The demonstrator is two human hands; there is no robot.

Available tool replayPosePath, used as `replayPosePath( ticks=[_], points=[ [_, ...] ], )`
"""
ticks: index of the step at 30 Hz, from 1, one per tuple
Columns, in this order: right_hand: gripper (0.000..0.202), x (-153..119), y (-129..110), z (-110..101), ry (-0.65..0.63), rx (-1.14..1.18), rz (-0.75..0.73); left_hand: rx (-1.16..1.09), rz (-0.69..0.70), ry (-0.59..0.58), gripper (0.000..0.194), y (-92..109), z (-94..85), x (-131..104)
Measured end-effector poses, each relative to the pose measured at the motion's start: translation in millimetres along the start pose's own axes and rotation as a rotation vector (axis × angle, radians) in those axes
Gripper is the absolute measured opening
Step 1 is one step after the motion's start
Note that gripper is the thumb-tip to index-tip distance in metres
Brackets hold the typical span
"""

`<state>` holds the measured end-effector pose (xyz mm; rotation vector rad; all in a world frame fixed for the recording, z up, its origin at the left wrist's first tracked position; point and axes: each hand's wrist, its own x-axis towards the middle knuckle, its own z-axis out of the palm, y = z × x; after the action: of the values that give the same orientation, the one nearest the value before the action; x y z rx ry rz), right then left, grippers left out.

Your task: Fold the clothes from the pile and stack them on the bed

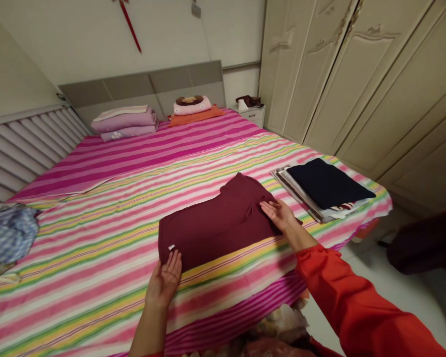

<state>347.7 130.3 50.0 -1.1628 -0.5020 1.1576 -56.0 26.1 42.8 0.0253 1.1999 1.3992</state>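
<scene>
A maroon garment lies flat, folded lengthwise, on the striped bed cover. A small white tag shows near its lower left corner. My left hand is palm up with its fingers stretched at that corner, the fingertips by the tag. Over the garment's right part, my right hand is open, palm turned up and fingers extended, close to some wrinkles in the cloth. Neither hand grips anything. To the right sits a stack of folded clothes with a dark navy piece on top.
A blue checked cloth lies crumpled at the far left. Folded purple bedding and a pink pillow rest by the headboard. A nightstand and tall wardrobes stand at the right.
</scene>
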Motion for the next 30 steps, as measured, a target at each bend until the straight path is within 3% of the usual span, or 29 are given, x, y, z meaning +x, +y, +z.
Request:
replayPosePath(
  ticks=[2, 4, 6, 9, 11, 12, 15, 19, 22, 25, 27, 30],
  points=[
    [0.024, -18, 15, 5, 0.026, -0.006, -0.085, 0.159, 0.208, -0.026, 0.031, -11, 2.8, 1],
    [0.024, -44, 34, 10, -0.030, -0.128, -0.200, 0.449, 0.449, -0.067, 0.036, -29, 8.8, -2],
    [0.027, -72, 54, 16, -0.261, -0.466, -0.413, 0.824, 0.661, -0.195, 0.039, -52, 17.7, -6],
    [0.037, -96, 72, 22, -0.651, -1.003, -0.679, 1.330, 0.952, -0.487, 0.039, -85, 32.5, -8],
    [0.043, -95, 73, 23, -0.749, -1.257, -0.768, 1.567, 1.120, -0.576, 0.042, -99, 39.1, -3],
    [0.045, -90, 70, 23, -0.752, -1.351, -0.797, 1.658, 1.180, -0.561, 0.043, -101, 40.3, 1],
    [0.049, -66, 54, 15, -0.711, -1.515, -0.843, 1.810, 1.261, -0.380, 0.047, -92, 32.5, 17],
    [0.049, -31, 33, -13, -0.617, -1.592, -0.784, 1.830, 1.255, -0.147, 0.050, -55, 1.0, 33],
    [0.049, -11, 22, -35, -0.446, -1.621, -0.711, 1.789, 1.248, -0.009, 0.052, -32, -18.3, 32],
    [0.050, -8, 19, -39, -0.262, -1.626, -0.689, 1.751, 1.250, 0.118, 0.053, -28, -17.5, 28],
    [0.052, -18, 23, -29, -0.318, -1.608, -0.748, 1.761, 1.267, 0.087, 0.053, -35, -6.8, 27],
    [0.052, -36, 33, -9, -0.682, -1.560, -0.865, 1.841, 1.293, -0.208, 0.050, -48, 10.8, 32]
  ],
)
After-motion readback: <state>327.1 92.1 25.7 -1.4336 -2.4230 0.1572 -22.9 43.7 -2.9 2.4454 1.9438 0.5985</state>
